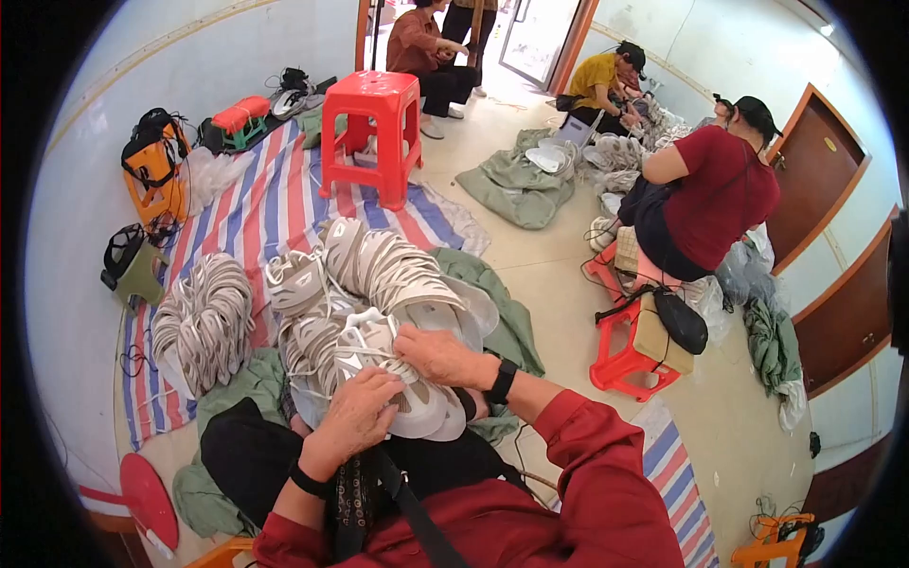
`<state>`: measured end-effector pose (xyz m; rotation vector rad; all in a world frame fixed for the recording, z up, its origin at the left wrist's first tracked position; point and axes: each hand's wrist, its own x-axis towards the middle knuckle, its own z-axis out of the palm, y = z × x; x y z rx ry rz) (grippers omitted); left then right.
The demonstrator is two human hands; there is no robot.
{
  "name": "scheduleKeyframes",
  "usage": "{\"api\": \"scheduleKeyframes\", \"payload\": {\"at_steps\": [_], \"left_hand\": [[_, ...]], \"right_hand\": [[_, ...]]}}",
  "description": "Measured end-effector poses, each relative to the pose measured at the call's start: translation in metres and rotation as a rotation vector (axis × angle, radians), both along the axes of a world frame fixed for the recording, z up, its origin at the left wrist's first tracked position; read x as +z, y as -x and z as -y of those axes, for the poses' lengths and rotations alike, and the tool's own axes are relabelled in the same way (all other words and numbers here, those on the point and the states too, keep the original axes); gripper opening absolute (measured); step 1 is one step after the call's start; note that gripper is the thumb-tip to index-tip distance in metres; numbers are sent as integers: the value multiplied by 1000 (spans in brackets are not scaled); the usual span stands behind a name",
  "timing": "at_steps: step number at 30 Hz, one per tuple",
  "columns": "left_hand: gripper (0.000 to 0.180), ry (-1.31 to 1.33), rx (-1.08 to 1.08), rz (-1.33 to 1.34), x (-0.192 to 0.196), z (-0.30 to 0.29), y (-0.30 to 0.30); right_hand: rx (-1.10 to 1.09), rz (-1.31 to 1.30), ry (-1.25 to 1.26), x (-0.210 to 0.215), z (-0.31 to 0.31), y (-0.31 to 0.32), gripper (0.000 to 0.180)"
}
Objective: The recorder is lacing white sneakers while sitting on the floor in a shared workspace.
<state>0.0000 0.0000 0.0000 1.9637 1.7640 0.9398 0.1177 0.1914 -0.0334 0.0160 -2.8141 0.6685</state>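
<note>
A beige and white shoe upper [421, 414] lies in front of me, its toe pointing toward my lap. My left hand [358, 415] is closed on its near left side, fingers bent over the edge. Around the lacing at the upper's top, my right hand [443, 357] has its fingers pinched on a pale shoelace [381, 358]; the fingertips are partly hidden. Beyond both hands, a long curved row of nested shoe uppers [402, 270] stretches away. Left of it stands another stack of uppers [204, 317].
A red plastic stool [374, 133] stands ahead on a striped sheet [241, 204]. Green cloth [507, 312] lies under the uppers. At right, a person in a red shirt [724, 194] sits near another red stool [625, 355]. Other people sit farther back.
</note>
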Motion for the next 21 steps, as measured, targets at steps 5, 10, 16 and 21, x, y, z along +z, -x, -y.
{"api": "scheduleKeyframes", "payload": {"at_steps": [5, 10, 16, 21], "left_hand": [[34, -81, 90, -234, 9, 5, -16], [33, -82, 118, -259, 9, 2, -20], [31, -71, 141, -239, 3, 5, -16], [28, -70, 127, -235, 2, 8, -13]], "right_hand": [[72, -34, -113, 11, 6, -9, 21], [101, 61, 36, 21, 17, -23, 23], [-91, 143, -4, 23, 6, -56, 12], [-408, 133, -70, 19, -10, -167, 13]]}}
